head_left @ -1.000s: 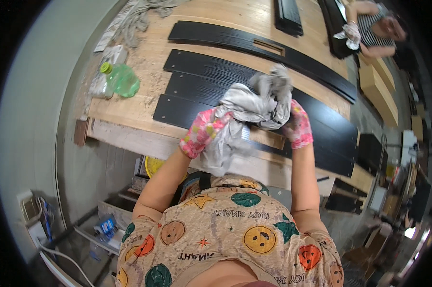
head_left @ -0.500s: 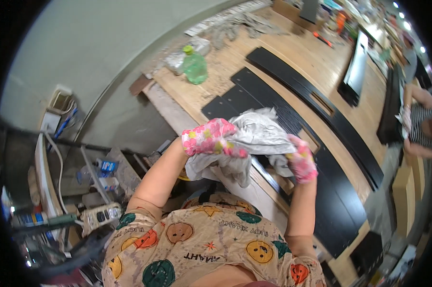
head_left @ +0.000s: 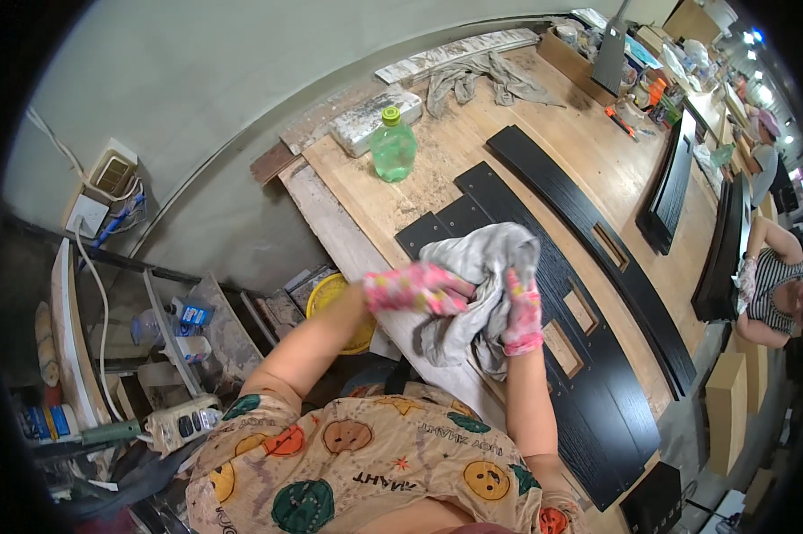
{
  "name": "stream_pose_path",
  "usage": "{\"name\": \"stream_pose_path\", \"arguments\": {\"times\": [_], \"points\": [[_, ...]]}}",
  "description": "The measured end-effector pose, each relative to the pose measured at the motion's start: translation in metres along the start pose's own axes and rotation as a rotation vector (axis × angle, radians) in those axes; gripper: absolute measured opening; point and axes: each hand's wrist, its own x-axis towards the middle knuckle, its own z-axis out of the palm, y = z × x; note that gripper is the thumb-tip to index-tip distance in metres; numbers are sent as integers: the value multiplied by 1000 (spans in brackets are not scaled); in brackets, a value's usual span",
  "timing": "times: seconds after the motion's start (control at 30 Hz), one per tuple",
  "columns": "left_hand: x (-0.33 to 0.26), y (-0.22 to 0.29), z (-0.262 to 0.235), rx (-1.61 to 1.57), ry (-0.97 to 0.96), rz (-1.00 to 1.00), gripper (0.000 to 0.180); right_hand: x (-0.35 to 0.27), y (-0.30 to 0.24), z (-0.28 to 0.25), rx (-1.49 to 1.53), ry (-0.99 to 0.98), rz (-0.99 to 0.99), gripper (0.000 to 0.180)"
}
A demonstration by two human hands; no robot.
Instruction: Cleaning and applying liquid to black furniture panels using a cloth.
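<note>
My right hand (head_left: 523, 313), in a pink flowered glove, grips a bunched grey-white cloth (head_left: 486, 258) with its fingers closed on the folds. My left hand (head_left: 419, 289), gloved alike, reaches against the cloth's left side; motion blurs its fingers, so its grip is unclear. Part of the cloth hangs down between my hands, over the near edge of the workbench (head_left: 352, 191). Just beyond lies a black slatted panel (head_left: 597, 374) with rectangular cut-outs, partly covered by the cloth. A long curved black board (head_left: 588, 222) with one slot lies farther right.
A green bottle (head_left: 393, 147) stands near a dusty white block (head_left: 366, 125). Grey rags (head_left: 481, 80) lie at the back. More black boards (head_left: 668, 182) lie on the right, where another person's gloved hand (head_left: 745, 283) works. A yellow bucket (head_left: 326, 298) stands below the bench edge.
My hands have drawn closer together, and the stretched cloth is now bunched upward between them. The right hand has moved left. The view has shifted slightly.
</note>
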Motion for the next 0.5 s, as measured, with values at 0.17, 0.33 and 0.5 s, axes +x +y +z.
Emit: {"name": "stream_pose_path", "arguments": {"times": [0.17, 0.33, 0.5], "points": [[-2, -39, -130, -101, 1245, 228, 62, 17, -39, -12, 406, 19, 77, 49], [26, -39, -186, 868, 1243, 286, 56, 16, -36, 6, 667, 17, 227, 61], [51, -39, -197, 645, 1167, -82, 48, -16, -57, -11, -143, 58, 363, 41]]}}
